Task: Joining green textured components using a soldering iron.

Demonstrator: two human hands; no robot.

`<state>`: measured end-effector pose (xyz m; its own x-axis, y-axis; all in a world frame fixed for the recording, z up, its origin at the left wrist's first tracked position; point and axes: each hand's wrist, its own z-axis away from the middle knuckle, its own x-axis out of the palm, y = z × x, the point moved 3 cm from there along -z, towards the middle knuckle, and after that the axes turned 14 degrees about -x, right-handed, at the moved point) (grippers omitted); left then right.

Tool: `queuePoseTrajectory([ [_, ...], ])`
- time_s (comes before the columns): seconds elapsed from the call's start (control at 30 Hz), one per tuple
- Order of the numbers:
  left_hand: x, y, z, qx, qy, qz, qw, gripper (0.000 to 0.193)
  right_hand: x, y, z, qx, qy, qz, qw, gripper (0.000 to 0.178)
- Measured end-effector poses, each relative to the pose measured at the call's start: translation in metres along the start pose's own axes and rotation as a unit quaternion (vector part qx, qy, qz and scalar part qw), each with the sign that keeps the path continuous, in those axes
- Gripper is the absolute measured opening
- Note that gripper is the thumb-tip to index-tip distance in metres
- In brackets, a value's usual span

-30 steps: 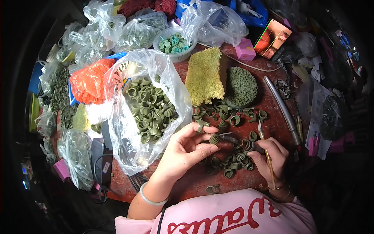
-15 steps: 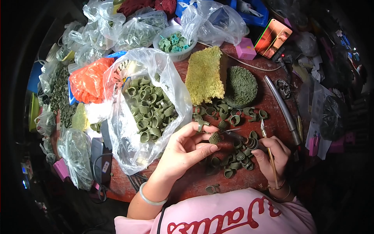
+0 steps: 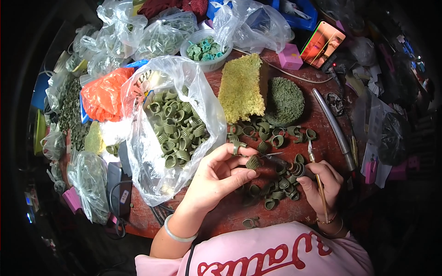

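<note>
My left hand (image 3: 214,179) is over the table, thumb and fingers closed on a dark green ribbed ring (image 3: 253,162). Around one of its fingers sits another green ring (image 3: 238,146). In my right hand (image 3: 326,183) is a slim craft knife (image 3: 320,188) with a wooden handle, its metal tip pointing away from me. The right thumb and fingertips are at the edge of a pile of green rings (image 3: 276,187); whether they also pinch a ring I cannot tell. More loose rings (image 3: 278,140) lie beyond my hands.
Left of my hands, an open clear plastic bag (image 3: 205,103) holds many similar rings. Behind are a yellow-green sponge block (image 3: 240,87) and a round dark green pad (image 3: 294,99). A metal rod-like tool (image 3: 332,122) lies right, below a lit phone (image 3: 323,43).
</note>
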<state>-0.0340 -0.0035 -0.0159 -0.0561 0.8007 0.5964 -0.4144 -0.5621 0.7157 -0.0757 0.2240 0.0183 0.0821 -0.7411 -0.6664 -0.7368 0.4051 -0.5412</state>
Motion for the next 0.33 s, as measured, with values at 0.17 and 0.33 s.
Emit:
queuePoseTrajectory([
  [0.17,-0.0055,-0.0013,0.0001,-0.008,-0.003,0.016,1.000,0.033,-0.0019,0.0006,-0.0003,-0.006,0.004,0.002,1.000,0.029],
  [0.33,-0.0053,0.0011,0.0009,-0.023,-0.045,0.007,0.999,0.041,-0.0037,-0.0005,-0.0011,-0.004,0.006,-0.002,1.000,0.030],
])
